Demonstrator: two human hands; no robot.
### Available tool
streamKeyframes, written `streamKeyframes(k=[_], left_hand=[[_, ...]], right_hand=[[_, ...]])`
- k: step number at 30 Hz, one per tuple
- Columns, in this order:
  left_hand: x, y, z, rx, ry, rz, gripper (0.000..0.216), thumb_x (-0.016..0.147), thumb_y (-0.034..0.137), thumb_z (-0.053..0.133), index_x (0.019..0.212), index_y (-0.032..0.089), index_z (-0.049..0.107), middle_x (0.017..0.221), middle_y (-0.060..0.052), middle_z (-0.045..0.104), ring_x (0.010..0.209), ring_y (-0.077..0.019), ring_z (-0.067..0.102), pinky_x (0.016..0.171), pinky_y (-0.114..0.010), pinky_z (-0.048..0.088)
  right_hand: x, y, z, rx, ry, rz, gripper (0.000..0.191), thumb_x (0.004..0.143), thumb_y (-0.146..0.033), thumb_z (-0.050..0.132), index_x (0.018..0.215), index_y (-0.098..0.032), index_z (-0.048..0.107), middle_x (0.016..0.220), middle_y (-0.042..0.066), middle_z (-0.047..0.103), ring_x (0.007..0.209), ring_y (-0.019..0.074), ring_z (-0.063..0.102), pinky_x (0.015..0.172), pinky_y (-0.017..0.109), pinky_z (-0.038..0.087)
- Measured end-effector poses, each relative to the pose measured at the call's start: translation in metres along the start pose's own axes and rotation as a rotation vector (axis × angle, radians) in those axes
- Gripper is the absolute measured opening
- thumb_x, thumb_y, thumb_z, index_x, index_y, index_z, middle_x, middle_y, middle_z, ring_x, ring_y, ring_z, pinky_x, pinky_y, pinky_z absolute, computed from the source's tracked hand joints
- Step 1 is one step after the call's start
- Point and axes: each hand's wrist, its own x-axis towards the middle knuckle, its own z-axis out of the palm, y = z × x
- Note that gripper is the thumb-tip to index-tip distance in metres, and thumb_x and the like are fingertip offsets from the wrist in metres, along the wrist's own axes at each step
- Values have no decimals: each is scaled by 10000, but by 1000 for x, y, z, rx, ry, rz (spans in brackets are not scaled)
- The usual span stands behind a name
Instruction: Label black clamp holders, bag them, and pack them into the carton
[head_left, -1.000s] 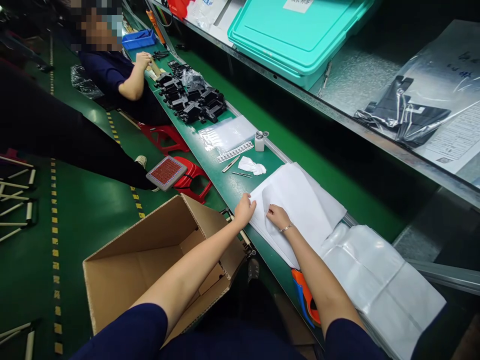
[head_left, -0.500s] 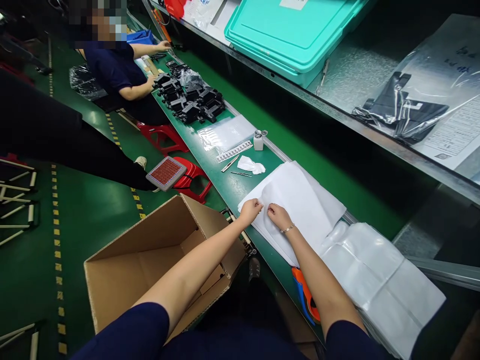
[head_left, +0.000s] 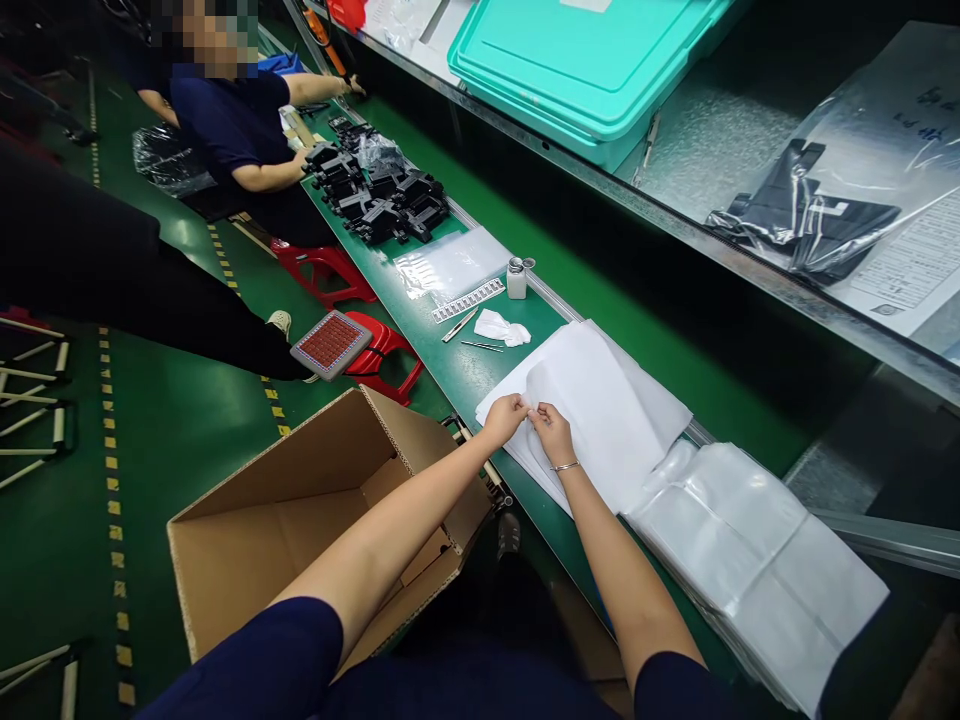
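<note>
My left hand [head_left: 505, 418] is closed in a pinch at the near left edge of a thin white sheet [head_left: 600, 400], the top one of a loose stack on the green bench. Close beside it, almost touching its fingertips, my right hand [head_left: 552, 432] pinches the same edge; a bracelet circles that wrist. The sheet bulges up slightly by the fingers. Whether it is a single sheet or a bag I cannot tell. To the right lies a thick stack of clear-white plastic bags [head_left: 765, 560].
An open cardboard box [head_left: 270, 540] stands below left. Tweezers [head_left: 460, 325], a crumpled white tissue [head_left: 501, 327], a small white bottle [head_left: 517, 280], a label strip [head_left: 469, 300] and black parts [head_left: 382, 195] lie farther along. A teal bin [head_left: 585, 70] sits on the shelf. A co-worker [head_left: 232, 120] sits beyond.
My right hand has moved left and closed in on my left hand, so their fingertips now meet at the sheet's edge. The co-worker's arm reaches farther toward the shelf post.
</note>
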Motion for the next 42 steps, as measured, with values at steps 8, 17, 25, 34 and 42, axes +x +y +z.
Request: streamKeyframes(k=[8, 17, 25, 34, 42], left_hand=[[0, -1, 1, -42, -52, 1, 229, 929, 344, 569, 904, 121, 619, 860, -23, 636, 771, -138, 618, 726, -323, 531], [-20, 20, -10, -172, 74, 39, 278, 852, 301, 583, 1089, 156, 577, 828, -13, 630, 828, -171, 608, 802, -310, 500], [-19, 53, -53, -416, 106, -36, 174, 816, 165, 454, 878, 131, 613, 672, -11, 613, 594, -114, 599, 653, -277, 550], [-159, -53, -281, -425, 302, -271, 254, 735, 238, 606, 968, 150, 658, 732, -39, 686, 603, -114, 642, 586, -225, 543], [-274, -192, -303, -34, 139, -712, 173, 837, 287, 656, 837, 114, 670, 669, -11, 627, 568, -118, 597, 569, -256, 537]], right_hand=[[5, 1, -2, -65, 88, 40, 335, 838, -454, 462, 602, -227, 395, 516, -49, 423, 532, 125, 407, 527, 229, 360], [-10, -25, 7, -156, 68, -168, 300, 893, -310, 435, 1093, -189, 624, 1141, 124, 624, 1063, 235, 591, 900, 373, 508], [-73, -89, -4, -241, 9, -518, 427, 917, -209, 431, 1334, -210, 521, 1251, 144, 588, 1201, 284, 540, 1029, 511, 449], [-151, -125, 17, -72, -355, -780, 381, 920, -153, 479, 1267, -282, 568, 1093, 85, 698, 989, 228, 672, 838, 388, 580], [-63, -174, 35, 29, -247, -430, 400, 917, -362, 523, 1295, -234, 501, 1240, 117, 575, 1056, 225, 626, 854, 405, 548]])
